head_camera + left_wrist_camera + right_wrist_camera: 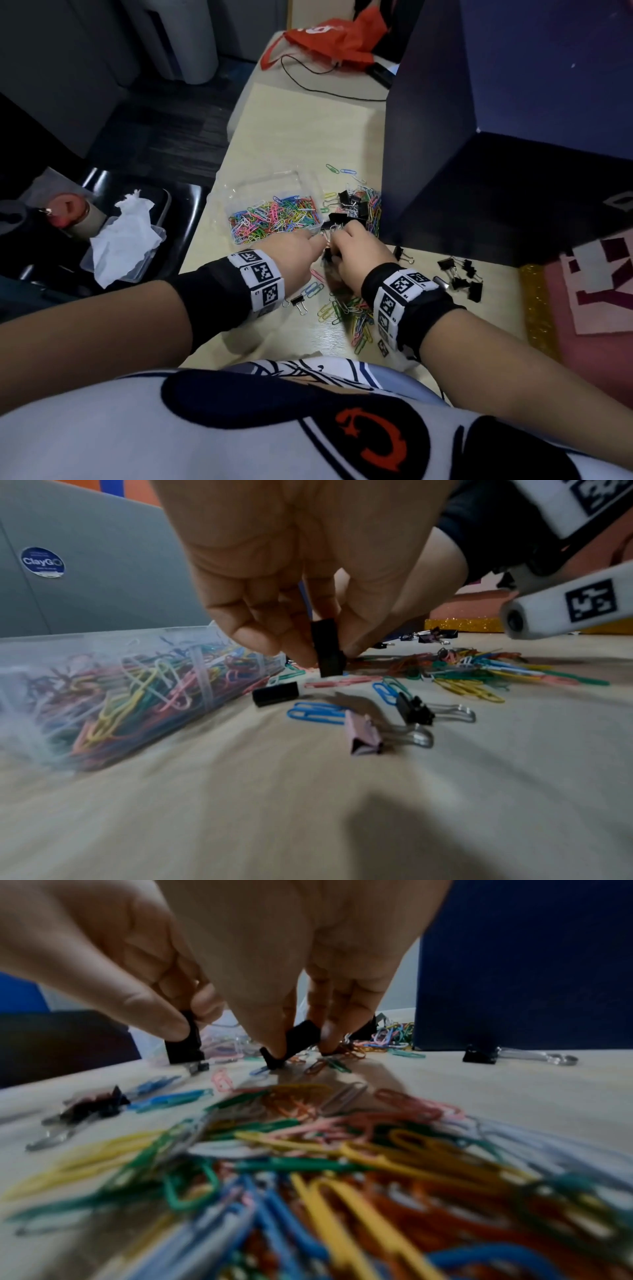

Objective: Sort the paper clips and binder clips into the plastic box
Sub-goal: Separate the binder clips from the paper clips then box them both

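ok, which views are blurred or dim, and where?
Head view: sharp, dim room. Left wrist view: plastic box and near tabletop smeared, left hand fairly crisp. Right wrist view: darkest, foreground paper clips heavily blurred, right hand soft.

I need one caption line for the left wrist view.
Left hand pinches a black binder clip beside the plastic box of paper clips.

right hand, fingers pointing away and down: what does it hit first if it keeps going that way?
Probably the heap of black binder clips right beyond the right hand, which already pinches a binder clip. Mixed paper clips lie with them, then the dark blue box. Depth is uncertain.
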Demonstrator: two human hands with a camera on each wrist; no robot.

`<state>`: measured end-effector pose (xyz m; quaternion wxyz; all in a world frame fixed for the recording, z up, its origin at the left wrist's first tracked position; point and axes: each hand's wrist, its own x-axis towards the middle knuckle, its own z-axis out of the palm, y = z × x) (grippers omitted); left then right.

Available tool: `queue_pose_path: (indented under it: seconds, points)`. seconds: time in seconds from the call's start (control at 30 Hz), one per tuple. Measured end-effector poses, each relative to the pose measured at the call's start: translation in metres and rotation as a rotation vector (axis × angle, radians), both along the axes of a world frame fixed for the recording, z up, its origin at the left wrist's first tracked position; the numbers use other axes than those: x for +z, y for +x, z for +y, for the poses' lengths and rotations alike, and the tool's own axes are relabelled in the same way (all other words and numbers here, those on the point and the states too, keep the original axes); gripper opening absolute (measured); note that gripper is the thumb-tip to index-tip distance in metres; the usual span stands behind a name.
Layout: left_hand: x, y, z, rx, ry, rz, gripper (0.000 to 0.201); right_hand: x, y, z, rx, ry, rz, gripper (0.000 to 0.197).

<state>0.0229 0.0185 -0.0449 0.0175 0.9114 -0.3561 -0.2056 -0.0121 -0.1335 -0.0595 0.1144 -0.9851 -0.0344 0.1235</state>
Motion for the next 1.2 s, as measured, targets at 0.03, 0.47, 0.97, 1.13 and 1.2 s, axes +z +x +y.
queue_pose_path:
  seconds: [0.03,0.47,0.97,1.13,1.2]
  points:
    - [0.001,0.001,0.0,0.001,-0.012,-0.006,0.028,0.002,-0.002,0.0,-0.024,0.051,-0.012,0.017]
    - [0.011,0.003,-0.021,0.038,-0.078,0.006,0.009,0.015,-0.063,-0.044,-0.24,0.282,-0.109,0.014]
    - [0.028,-0.007,-0.067,0.024,-0.198,0.205,0.026,0.013,-0.092,-0.09,-0.726,-0.029,-0.103,0.036]
    - [0.027,0.003,-0.029,0.02,0.211,0.183,0.019,0.016,-0.077,-0.066,-0.477,0.022,-0.087,0.025]
    - [0.027,0.004,-0.015,0.035,0.258,0.16,0.019,0.018,-0.068,-0.054,-0.349,0.059,-0.039,0.023]
